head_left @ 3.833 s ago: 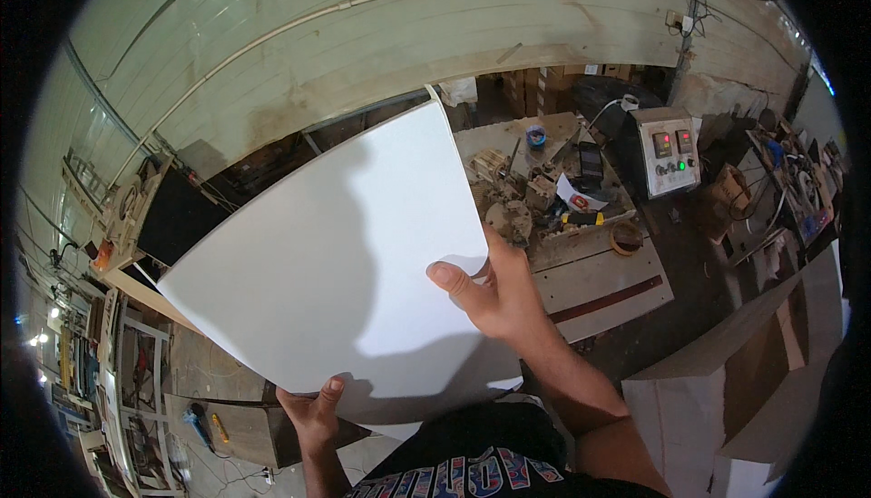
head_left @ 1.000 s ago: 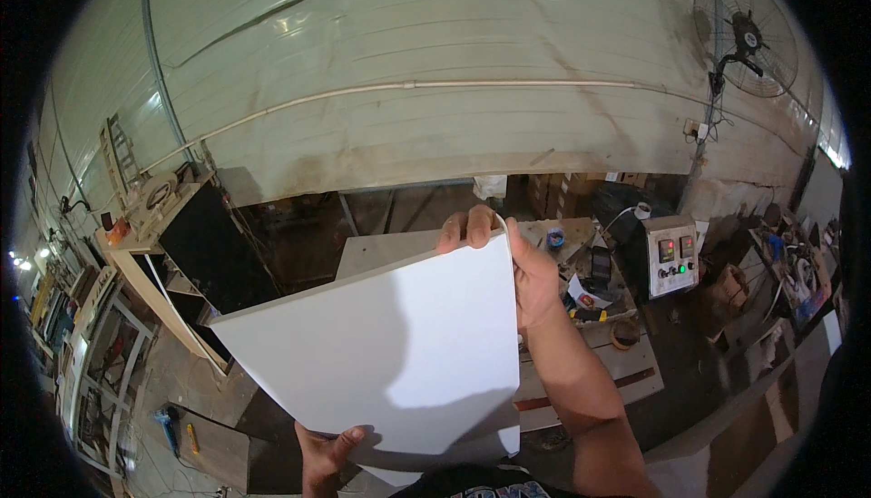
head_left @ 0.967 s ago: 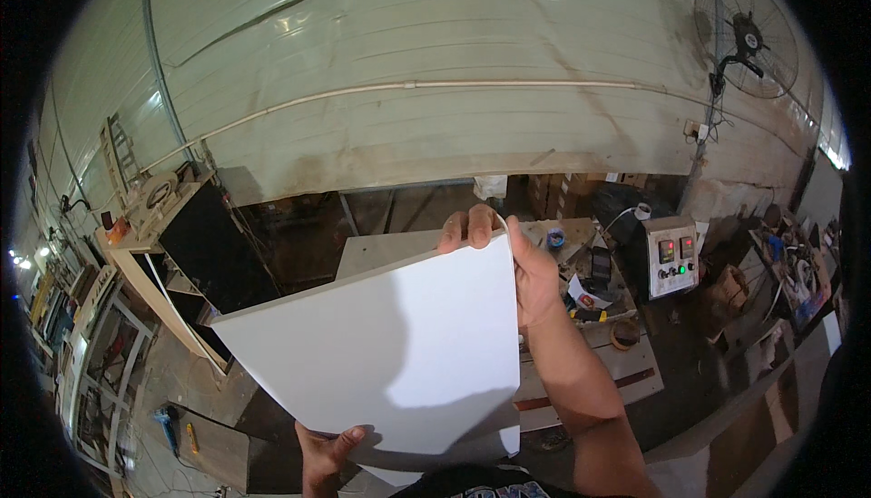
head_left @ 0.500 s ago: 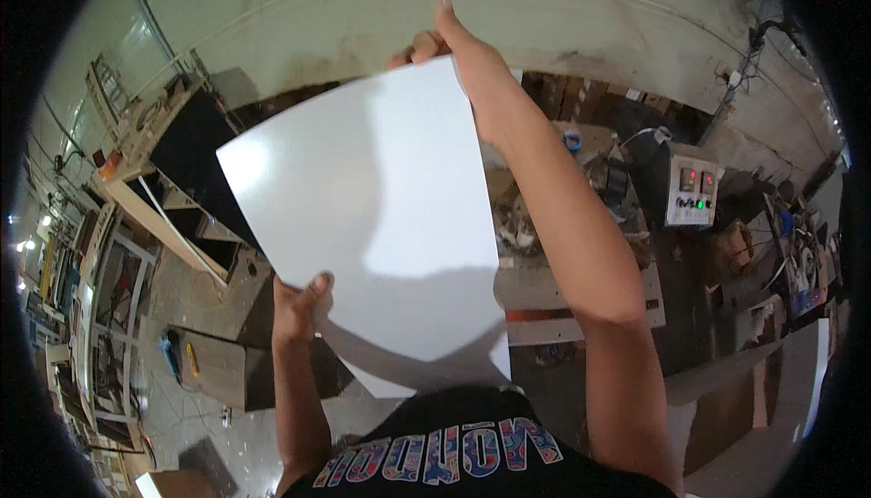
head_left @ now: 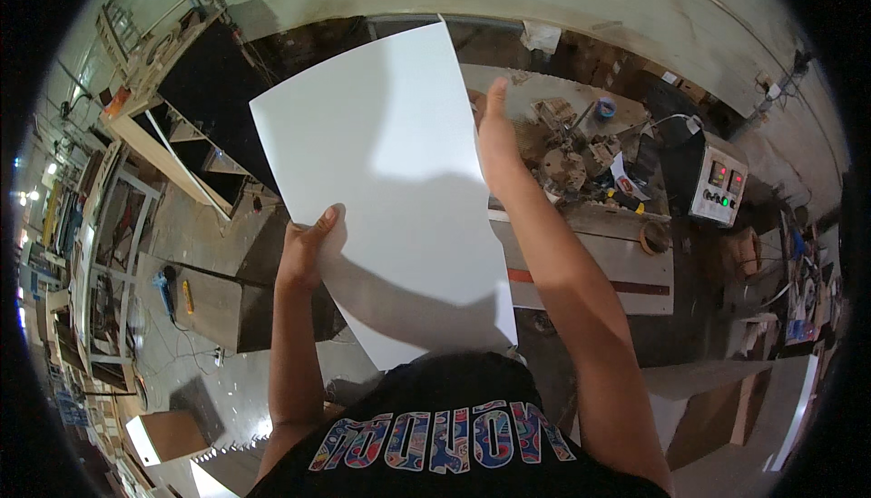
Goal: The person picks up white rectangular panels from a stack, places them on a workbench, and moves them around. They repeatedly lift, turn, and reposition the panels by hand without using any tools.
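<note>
A large white panel [head_left: 404, 162] is tilted up in front of me, its lower end close to my chest. My left hand [head_left: 306, 242] grips its left edge, thumb flat on the white face and fingers behind. At the right edge, my right hand [head_left: 497, 144] lies with the palm against the panel's side. Its thumb points up, clear of the face, and its other fingers are hidden behind the panel. Shadows fall across the lower part of the white surface.
A cluttered workbench [head_left: 599, 267] stands beyond my right arm, with a roll of blue tape [head_left: 605, 109] on it. Right of it is a control box [head_left: 719, 185] with lit indicators. A wooden cabinet frame [head_left: 177, 167] stands left; a blue power tool [head_left: 165, 291] lies on a board.
My right hand has slid down the right edge from the panel's top corner. The left hand keeps its grip. My view has shifted, showing more of the workbench.
</note>
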